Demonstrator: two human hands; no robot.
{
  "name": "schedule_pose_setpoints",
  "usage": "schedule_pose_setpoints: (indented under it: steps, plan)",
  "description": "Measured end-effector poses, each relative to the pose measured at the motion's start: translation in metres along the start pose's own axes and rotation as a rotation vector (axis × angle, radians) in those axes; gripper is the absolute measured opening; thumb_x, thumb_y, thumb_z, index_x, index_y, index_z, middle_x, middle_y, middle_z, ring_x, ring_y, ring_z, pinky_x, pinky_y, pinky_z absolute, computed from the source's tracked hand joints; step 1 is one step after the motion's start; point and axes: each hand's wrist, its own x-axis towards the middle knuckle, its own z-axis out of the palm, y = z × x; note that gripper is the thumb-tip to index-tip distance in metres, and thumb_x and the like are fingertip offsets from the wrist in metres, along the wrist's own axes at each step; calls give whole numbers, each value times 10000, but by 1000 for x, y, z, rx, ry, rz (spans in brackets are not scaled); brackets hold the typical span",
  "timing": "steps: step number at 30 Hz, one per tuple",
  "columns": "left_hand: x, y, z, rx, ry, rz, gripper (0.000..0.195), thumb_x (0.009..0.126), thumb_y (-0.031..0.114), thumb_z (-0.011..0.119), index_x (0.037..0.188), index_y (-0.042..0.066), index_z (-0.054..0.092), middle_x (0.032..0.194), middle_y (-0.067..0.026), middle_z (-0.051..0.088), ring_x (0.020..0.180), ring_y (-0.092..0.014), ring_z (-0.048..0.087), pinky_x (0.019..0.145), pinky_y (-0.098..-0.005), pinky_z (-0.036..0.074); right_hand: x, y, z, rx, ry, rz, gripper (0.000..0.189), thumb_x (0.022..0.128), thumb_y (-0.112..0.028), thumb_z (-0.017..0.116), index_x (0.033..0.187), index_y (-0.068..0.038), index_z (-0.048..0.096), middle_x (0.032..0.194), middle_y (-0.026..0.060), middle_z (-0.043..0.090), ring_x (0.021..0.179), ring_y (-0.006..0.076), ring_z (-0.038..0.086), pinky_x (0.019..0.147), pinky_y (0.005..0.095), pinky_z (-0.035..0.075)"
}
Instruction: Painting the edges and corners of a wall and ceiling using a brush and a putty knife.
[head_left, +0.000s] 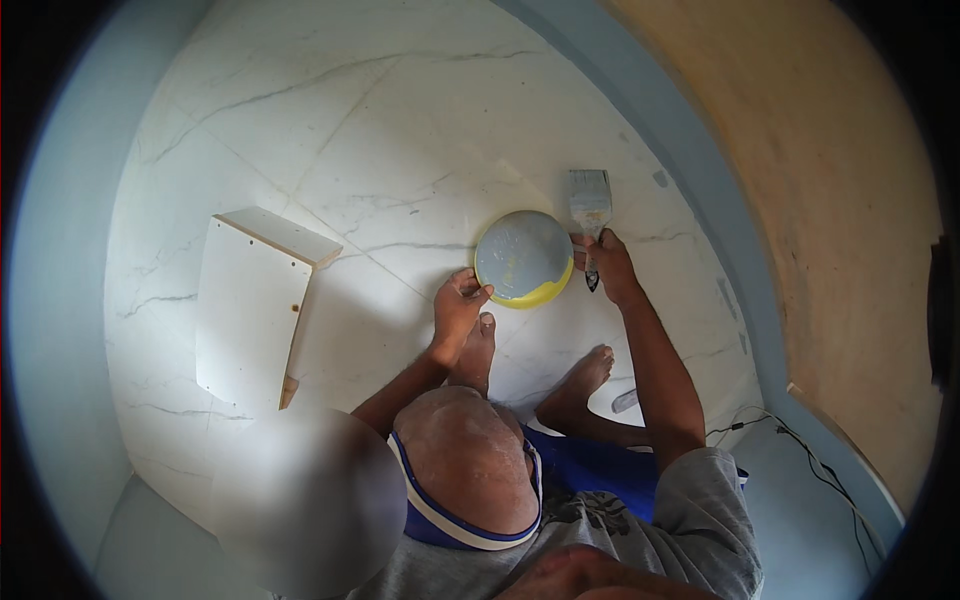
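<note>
A round yellow-rimmed container with a grey, paint-stained top surface sits in front of my feet; whether that surface is a lid or paint inside, I cannot tell. My left hand pinches its lower left edge between thumb and fingers. At its right side, my right hand holds a wide paintbrush by its dark handle, bristles pointing away from me and coated in grey. Some fingers of that hand reach the container's right edge.
On the marble-patterned floor at left lies a white board box with screw holes. A grey-white object lies beside my right foot. Cables run along the blue wall at lower right, beneath a wooden panel. A blurred area covers the lower left.
</note>
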Motion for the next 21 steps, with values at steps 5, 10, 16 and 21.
schedule_pose_setpoints:
  steps: [5,10,16,21]
  plan:
    - [-3,18,4,-164,-6,-132,436,865,2,698,1263,-56,528,1053,-108,678,934,-182,664,783,-280,555,-9,-17,4,78,-55,-28,369,1022,-198,498,1292,44,429,1302,197,579,1040,313,669,923,415,545]
    - [16,68,-32,-443,-67,-178,434,891,-35,645,1290,11,482,1169,-98,632,1024,-189,647,829,-369,599,7,-88,25,-81,-126,-143,398,1009,-210,540,1326,12,449,1272,162,589,988,267,676,863,381,561]
    - [45,159,-93,-573,30,72,412,907,-52,615,1286,1,464,1184,-129,618,1023,-226,662,860,-385,610,27,-250,56,-538,-114,-328,407,974,-218,608,1285,20,496,898,60,656,692,123,630,687,272,529]
    - [47,241,-129,-617,166,171,465,897,-66,622,1316,-17,426,1177,-144,610,1024,-228,663,879,-397,613,-19,-359,103,-374,-221,-375,345,934,-167,623,1215,29,585,953,117,662,772,167,650,703,300,566]
